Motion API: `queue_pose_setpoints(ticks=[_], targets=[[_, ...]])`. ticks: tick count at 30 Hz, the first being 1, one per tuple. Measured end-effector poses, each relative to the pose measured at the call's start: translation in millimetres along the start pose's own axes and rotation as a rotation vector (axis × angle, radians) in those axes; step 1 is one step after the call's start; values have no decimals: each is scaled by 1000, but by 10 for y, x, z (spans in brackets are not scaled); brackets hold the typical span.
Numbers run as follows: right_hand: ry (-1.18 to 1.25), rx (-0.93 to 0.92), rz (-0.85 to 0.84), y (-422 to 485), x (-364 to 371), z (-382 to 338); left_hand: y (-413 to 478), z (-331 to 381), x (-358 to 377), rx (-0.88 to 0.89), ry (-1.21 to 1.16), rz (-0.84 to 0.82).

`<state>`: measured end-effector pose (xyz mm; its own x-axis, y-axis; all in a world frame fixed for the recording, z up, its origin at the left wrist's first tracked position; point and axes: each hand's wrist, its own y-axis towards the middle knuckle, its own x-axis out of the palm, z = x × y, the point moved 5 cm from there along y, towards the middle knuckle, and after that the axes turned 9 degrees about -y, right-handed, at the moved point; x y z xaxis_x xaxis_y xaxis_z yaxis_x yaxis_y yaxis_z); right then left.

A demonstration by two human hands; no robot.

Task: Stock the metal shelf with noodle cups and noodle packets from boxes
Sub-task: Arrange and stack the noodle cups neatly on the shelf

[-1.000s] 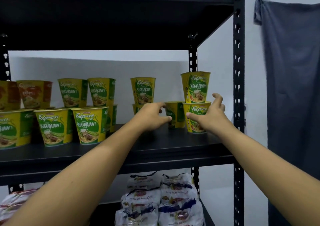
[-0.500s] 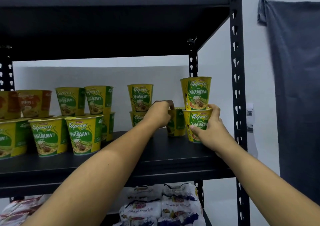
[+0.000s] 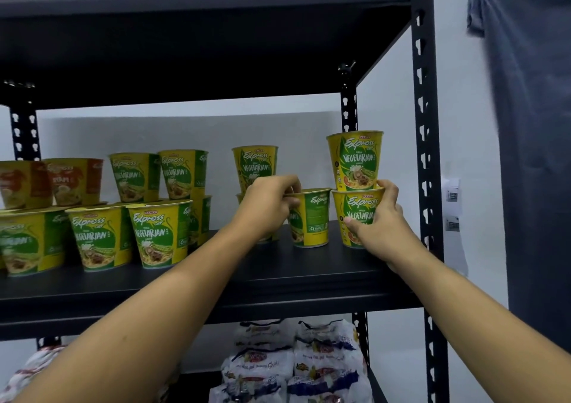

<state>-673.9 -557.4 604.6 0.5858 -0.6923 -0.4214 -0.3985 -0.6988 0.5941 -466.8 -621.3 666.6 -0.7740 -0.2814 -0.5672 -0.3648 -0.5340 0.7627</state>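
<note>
Yellow-and-green noodle cups stand on the black metal shelf point(image 3: 278, 282). My left hand point(image 3: 267, 206) grips the rim of a single noodle cup point(image 3: 312, 220) near the shelf's right end. My right hand point(image 3: 381, 226) is wrapped around the bottom cup point(image 3: 355, 207) of a two-high stack; a second cup point(image 3: 355, 160) sits on top of it. Behind my left hand another stack of cups point(image 3: 255, 163) is partly hidden. More cups point(image 3: 157, 235) fill the left half, some stacked, with orange-labelled ones point(image 3: 74, 180) at the far left.
The shelf's upright post point(image 3: 428, 186) runs just right of my right hand. White noodle packets point(image 3: 293, 362) are piled on the shelf below, with more packets point(image 3: 34, 368) at lower left. A dark grey cloth point(image 3: 534, 124) hangs on the white wall to the right.
Both hands reached forward from open air to the cups: the left closed on the single cup's rim, the right closed around the lower cup of the right stack.
</note>
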Motion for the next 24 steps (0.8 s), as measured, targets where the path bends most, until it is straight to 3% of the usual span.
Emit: queue_pose_setpoints(ticks=[11, 18, 24], targets=[[17, -41, -42, -8, 61, -38, -470, 106, -343, 126, -123, 98], [-25, -53, 55, -52, -11, -77, -587, -175, -88, -296, -576, -148], [-21, -23, -13, -9, 38, -37, -586, -258, -5, -409, -580, -158]])
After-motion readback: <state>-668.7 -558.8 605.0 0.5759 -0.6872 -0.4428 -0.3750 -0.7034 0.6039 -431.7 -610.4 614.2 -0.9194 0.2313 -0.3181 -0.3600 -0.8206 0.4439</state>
